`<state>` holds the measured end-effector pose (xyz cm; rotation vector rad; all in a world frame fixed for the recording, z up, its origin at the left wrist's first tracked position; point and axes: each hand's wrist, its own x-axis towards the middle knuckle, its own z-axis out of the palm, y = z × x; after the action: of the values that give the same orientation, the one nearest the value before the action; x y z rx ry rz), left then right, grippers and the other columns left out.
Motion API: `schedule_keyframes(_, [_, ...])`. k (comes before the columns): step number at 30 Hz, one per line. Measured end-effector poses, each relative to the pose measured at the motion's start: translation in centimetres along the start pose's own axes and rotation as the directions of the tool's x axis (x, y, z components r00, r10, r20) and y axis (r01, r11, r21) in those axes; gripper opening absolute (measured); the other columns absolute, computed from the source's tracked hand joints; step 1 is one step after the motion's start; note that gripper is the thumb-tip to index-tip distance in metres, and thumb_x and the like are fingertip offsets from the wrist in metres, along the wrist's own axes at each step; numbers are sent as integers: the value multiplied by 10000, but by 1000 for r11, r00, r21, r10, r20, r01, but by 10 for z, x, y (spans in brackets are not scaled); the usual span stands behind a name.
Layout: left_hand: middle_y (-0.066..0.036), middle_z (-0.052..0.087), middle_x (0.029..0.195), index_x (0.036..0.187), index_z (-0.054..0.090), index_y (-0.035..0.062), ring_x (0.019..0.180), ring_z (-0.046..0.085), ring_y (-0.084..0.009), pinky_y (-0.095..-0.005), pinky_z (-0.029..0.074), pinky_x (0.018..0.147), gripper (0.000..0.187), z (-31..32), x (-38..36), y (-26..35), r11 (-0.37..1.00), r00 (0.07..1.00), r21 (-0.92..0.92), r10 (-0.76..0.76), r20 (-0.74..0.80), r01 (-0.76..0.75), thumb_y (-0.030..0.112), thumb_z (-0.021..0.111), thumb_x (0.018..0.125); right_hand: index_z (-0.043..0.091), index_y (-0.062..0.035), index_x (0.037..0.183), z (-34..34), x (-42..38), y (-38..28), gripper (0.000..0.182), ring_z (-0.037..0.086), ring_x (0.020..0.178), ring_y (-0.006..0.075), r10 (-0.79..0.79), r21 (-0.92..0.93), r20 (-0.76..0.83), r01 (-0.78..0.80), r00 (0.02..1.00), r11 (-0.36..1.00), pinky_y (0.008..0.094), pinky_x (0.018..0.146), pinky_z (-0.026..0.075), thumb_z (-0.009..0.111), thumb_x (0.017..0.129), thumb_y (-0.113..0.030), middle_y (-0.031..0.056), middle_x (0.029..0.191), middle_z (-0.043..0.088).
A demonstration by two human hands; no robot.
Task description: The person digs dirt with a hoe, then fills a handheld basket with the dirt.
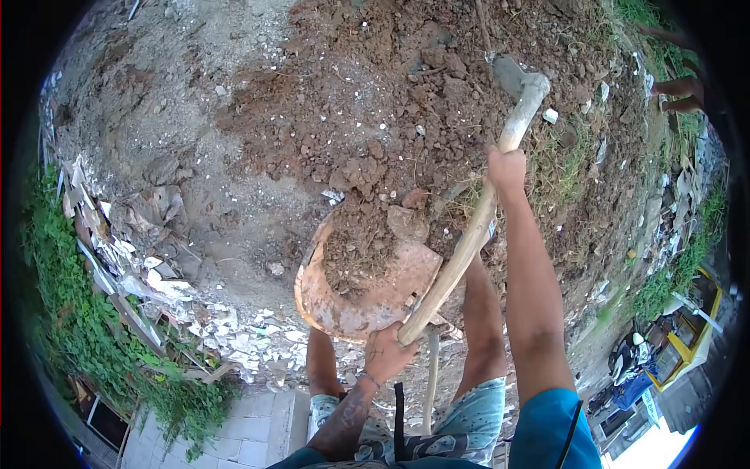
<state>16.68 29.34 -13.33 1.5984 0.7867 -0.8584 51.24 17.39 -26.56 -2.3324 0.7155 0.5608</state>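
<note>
A hoe (461, 254) with a pale wooden handle slants across the middle of the view. My left hand (387, 352) is closed round the lower end of the handle, near my legs. Further up, my right hand (506, 168) grips it just below the head. The metal blade (509, 76) rests at the brown soil (437, 86), its edge partly hidden by dirt. Beneath my left hand and in front of my feet lies a curved, rusty-orange sheet or pan (328, 309), with loose soil (355, 254) heaped on it.
Another wooden pole (433, 383) stands between my legs. White rubble (234, 332) is strewn along the left and near ground. Green plants (86, 313) border the left side. Another person's legs (681, 94) show at upper right. A motorcycle (631, 356) stands at lower right.
</note>
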Motion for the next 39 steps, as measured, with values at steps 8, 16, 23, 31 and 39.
schedule_keyframes(8, [-173,644,738,880,602,42,755,638,-383,-448,499,698,307,-20,-33,-19,996,998,67,60,-2,-60,278,691,705,622,76,790,-8,-47,-3,291,606,481,204,-17,59,11,17,1000,998,339,450,485,648,811,-213,108,590,599])
schedule_keyframes(16, [-157,644,731,768,627,80,673,644,-344,-443,505,614,204,-88,-190,-145,958,997,286,24,-73,-2,257,708,705,522,-4,879,44,-234,133,87,502,478,136,160,301,132,-194,978,934,286,412,421,565,847,-73,39,651,505])
schedule_keyframes(23, [-106,645,696,705,610,116,647,651,-313,-427,513,597,114,-133,-323,-338,833,984,524,-150,-99,180,179,701,677,491,16,892,63,-451,150,147,532,447,200,528,424,409,-667,744,612,347,413,483,582,781,-17,94,661,530])
schedule_keyframes(31, [-85,604,712,748,589,102,667,625,-306,-420,497,593,137,-68,-87,-195,881,898,339,404,-176,-331,148,694,675,448,-36,847,-70,-273,46,157,477,532,192,241,708,158,-280,958,648,361,485,459,567,777,-111,67,698,464])
schedule_keyframes(39, [-107,569,737,757,528,61,698,603,-319,-425,477,609,229,-32,-14,-41,753,726,266,655,-209,-602,100,694,604,436,-113,929,-223,-259,-47,144,414,531,95,-174,861,-111,182,979,476,278,518,434,544,835,-116,-4,678,423])
